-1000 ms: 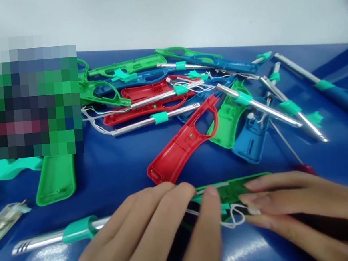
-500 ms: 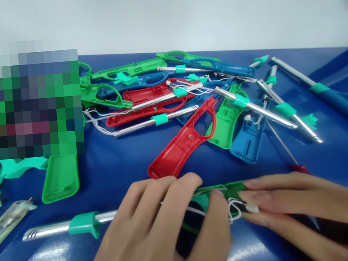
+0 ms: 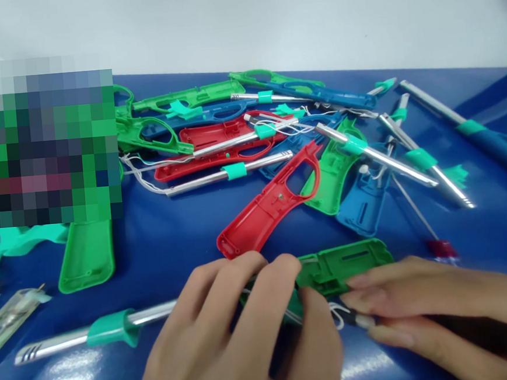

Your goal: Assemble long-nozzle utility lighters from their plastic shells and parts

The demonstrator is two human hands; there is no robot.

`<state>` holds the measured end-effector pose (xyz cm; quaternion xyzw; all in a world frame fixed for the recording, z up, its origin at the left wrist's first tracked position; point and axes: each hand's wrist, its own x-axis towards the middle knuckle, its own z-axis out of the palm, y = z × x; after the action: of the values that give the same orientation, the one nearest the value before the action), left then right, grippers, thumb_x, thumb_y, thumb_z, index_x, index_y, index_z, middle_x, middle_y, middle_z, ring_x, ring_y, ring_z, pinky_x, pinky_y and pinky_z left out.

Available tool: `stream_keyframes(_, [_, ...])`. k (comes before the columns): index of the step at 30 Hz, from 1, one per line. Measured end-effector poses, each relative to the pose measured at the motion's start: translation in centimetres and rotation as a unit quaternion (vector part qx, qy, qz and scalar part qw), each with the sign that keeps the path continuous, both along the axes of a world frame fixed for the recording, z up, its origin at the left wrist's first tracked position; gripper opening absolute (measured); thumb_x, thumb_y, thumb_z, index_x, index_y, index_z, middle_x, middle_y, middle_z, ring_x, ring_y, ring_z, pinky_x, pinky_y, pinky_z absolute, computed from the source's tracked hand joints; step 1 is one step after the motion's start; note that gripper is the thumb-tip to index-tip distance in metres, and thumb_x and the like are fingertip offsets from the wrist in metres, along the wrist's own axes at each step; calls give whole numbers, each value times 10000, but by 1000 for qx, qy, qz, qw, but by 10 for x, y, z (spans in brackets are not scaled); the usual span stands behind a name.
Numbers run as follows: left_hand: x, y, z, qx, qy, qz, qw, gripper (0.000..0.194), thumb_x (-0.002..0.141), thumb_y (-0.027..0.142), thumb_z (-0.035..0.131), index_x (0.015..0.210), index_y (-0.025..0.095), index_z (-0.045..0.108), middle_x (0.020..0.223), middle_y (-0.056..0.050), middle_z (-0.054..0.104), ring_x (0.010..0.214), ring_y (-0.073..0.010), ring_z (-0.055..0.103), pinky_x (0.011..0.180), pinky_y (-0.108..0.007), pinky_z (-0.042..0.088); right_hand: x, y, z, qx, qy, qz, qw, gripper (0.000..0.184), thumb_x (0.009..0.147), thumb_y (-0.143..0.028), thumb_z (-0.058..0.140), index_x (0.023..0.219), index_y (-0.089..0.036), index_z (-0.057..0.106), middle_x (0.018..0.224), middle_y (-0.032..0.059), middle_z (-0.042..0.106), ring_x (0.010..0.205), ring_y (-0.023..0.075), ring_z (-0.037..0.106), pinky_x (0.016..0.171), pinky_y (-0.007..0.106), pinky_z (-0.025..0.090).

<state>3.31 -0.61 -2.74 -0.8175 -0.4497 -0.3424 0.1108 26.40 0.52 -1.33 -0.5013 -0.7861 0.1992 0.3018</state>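
Observation:
A green plastic handle shell [image 3: 345, 263] lies on the blue table [image 3: 174, 243] near its front edge. A metal tube [image 3: 67, 340] with a teal collar sticks out of it to the left. My left hand [image 3: 243, 337] is closed over the shell's left part, thumb and fingers pinching it. My right hand [image 3: 442, 310] pinches a small dark part with a white wire [image 3: 340, 315] at the shell's lower edge. What the dark part is I cannot make out.
Behind lies a pile of red [image 3: 272, 203], green [image 3: 331, 175] and blue [image 3: 363, 199] handle shells and metal tubes [image 3: 378, 157] with teal collars. A green shell [image 3: 87, 256] and a clear lighter body [image 3: 9, 317] lie at the left. A red-handled thin tool [image 3: 440, 248] lies at right.
The green shell has tilted up and turned so its open inside now shows. My right fingers have slid lower along its edge. The tube has shifted slightly left.

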Motion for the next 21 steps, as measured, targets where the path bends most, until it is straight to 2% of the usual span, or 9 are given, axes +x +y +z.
stream_keyframes(3, [3, 2, -1, 11, -14, -8, 1000, 269, 1054, 105, 533, 944, 257, 726, 1040, -12, 789, 889, -230, 725, 743, -392, 588, -4, 2, 3, 6, 4, -6, 1000, 254, 920, -573, 846, 1091, -396, 914, 966, 16, 883, 1038, 364, 869, 849, 438, 763])
stream_keyframes(7, [8, 3, -2, 18, -46, -6, 999, 322, 1063, 97, 519, 878, 254, 730, 1028, -4, 782, 890, -221, 727, 687, -375, 579, 10, 2, 4, -25, 15, 6, 1000, 199, 956, -515, 831, 1083, -383, 908, 943, 5, 880, 942, 328, 881, 793, 393, 765])
stream_keyframes(9, [9, 3, -2, 21, -64, -11, 998, 322, 1063, 96, 526, 866, 255, 725, 1038, 10, 781, 876, -206, 722, 668, -360, 576, 19, 2, 3, -65, 29, 30, 997, 133, 978, -441, 832, 1099, -407, 878, 965, -40, 881, 885, 269, 883, 792, 329, 754])
stream_keyframes(12, [11, 2, -1, -13, -77, 9, 997, 307, 1051, 64, 555, 888, 260, 726, 1048, 41, 797, 883, -188, 740, 712, -341, 604, 25, 2, 1, -97, 44, 55, 993, 146, 987, -391, 848, 1112, -452, 804, 1000, -126, 874, 860, 189, 878, 842, 241, 719])
stream_keyframes(15, [10, 2, 0, -19, -81, 16, 996, 313, 1041, 35, 542, 903, 259, 711, 1008, 49, 799, 863, -174, 752, 726, -316, 617, 23, 2, 1, -87, 35, 53, 994, 120, 997, -415, 838, 1090, -450, 771, 1009, -154, 871, 835, 155, 872, 841, 182, 694])
stream_keyframes(18, [8, 2, -2, 7, -57, -7, 998, 288, 1059, 88, 528, 906, 261, 700, 972, 23, 778, 843, -184, 747, 689, -320, 606, 22, 3, 3, -74, 7, 56, 996, 60, 1041, -417, 780, 1084, -447, 751, 998, -162, 864, 820, 128, 865, 831, 136, 675])
stream_keyframes(21, [3, 1, -5, -5, -18, -2, 1000, 279, 1097, 146, 490, 946, 274, 688, 975, 2, 775, 869, -202, 753, 726, -334, 621, 24, 2, 5, -56, -36, 98, 993, 164, 1056, -426, 754, 1214, -444, 710, 1079, -123, 864, 933, 153, 871, 881, 159, 682])
